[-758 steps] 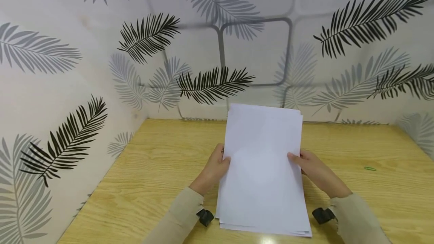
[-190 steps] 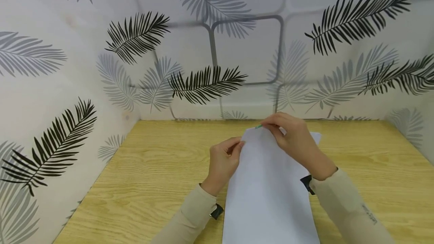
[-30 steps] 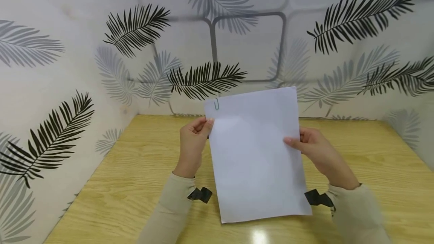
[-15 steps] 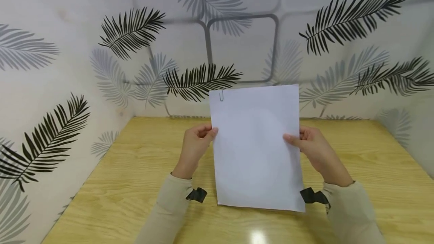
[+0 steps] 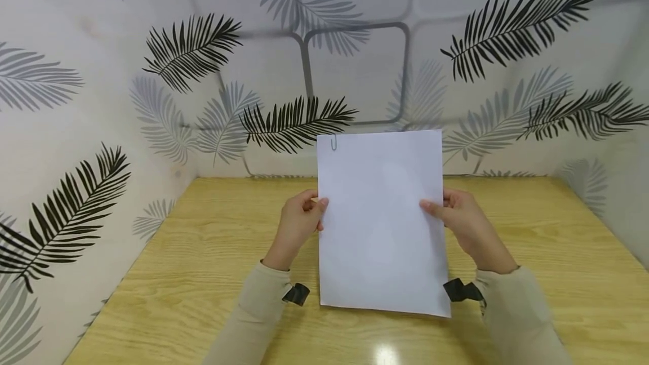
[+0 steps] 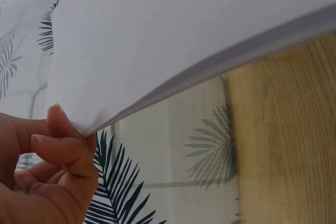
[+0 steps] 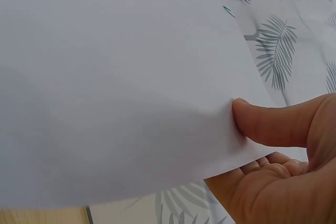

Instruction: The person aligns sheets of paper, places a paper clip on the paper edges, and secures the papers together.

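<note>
A stack of white paper [image 5: 380, 230] stands raised and nearly upright over the table, its front face blank. Near its top left corner sits a small green paper clip [image 5: 333, 142], which also shows in the right wrist view as a thin green paper clip [image 7: 229, 11]. My left hand [image 5: 298, 221] pinches the left edge, thumb in front and fingers behind. On the opposite edge my right hand [image 5: 466, 224] grips the paper the same way, its thumb [image 7: 273, 124] flat on the face. In the left wrist view the sheets' layered edge [image 6: 210, 72] bows slightly apart.
The wooden table [image 5: 203, 252] runs back to a wall [image 5: 365, 83] papered with dark and grey feather leaves. Another papered wall [image 5: 66, 128] stands along the left side. Black camera straps [image 5: 296, 294] sit at the sleeve cuffs.
Earlier the green clip lay on the table at the right; later my right hand held it at the paper's top edge. Over the last second the tilted stack has been straightened upright, still held by both hands.
</note>
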`<state>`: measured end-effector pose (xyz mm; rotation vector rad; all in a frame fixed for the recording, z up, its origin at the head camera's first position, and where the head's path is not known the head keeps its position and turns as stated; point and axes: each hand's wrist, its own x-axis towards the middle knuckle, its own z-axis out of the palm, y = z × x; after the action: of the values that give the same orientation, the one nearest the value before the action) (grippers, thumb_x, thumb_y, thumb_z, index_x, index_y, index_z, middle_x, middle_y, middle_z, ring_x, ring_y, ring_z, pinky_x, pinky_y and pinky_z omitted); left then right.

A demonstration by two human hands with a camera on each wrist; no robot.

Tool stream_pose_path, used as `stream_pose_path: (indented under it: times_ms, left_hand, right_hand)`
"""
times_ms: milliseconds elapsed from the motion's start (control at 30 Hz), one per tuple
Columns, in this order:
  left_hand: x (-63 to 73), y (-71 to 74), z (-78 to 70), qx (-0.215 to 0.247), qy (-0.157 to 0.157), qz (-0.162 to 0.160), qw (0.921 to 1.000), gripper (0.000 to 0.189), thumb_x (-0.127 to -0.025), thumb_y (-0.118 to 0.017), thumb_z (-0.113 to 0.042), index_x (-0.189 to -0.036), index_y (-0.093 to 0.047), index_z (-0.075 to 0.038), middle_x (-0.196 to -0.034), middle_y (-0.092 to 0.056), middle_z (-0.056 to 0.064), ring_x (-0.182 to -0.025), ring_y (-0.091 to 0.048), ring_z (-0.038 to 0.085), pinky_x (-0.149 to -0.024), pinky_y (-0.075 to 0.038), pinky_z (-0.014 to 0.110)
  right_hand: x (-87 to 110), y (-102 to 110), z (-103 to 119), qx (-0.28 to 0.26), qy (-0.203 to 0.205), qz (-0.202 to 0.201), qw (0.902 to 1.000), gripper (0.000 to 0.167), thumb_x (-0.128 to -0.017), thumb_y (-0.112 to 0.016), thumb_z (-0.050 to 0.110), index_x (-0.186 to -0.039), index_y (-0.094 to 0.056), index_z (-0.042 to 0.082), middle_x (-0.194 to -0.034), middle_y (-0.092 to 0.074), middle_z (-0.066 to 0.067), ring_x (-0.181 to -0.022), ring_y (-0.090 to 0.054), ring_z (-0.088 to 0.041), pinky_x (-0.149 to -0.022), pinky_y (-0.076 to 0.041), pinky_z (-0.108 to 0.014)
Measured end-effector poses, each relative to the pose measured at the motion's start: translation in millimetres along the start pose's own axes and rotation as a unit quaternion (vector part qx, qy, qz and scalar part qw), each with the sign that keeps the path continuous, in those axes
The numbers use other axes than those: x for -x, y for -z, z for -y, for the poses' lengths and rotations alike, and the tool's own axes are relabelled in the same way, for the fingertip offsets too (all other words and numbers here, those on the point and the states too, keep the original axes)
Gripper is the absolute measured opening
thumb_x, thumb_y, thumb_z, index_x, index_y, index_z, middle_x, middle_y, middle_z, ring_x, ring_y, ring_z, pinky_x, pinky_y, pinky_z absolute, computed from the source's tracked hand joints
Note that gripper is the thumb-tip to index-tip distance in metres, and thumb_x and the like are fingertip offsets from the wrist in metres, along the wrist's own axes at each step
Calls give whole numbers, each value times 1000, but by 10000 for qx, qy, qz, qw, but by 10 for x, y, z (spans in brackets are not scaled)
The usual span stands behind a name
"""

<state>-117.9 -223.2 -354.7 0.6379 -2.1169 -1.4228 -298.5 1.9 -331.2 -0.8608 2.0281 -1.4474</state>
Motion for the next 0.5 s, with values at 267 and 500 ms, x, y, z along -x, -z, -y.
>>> stream_pose_path:
  times_ms: [267,500]
  left_hand:
    - [-43,-24,77,-634,-86,94,9979,39,-93,-64,-11,-128,-54,5,-72,-56,6,-49,-53,11,-51,-44,25]
    - [-63,-78,123,-1206,-288,-76,9922,38,-92,-64,-8,-126,-54,5,-72,-55,6,-50,-54,12,-48,-46,25]
  right_hand:
    - [-70,-45,-58,395,-222,-57,9990,49,-96,-60,20,-128,-50,-15,-105,-65,-10,-87,-54,-11,-78,-43,-28]
    - [-124,-75,-139,505,-281,94,9983,50,-97,-59,21,-128,-49,-16,-115,-61,-20,-91,-54,-15,-82,-45,-33]
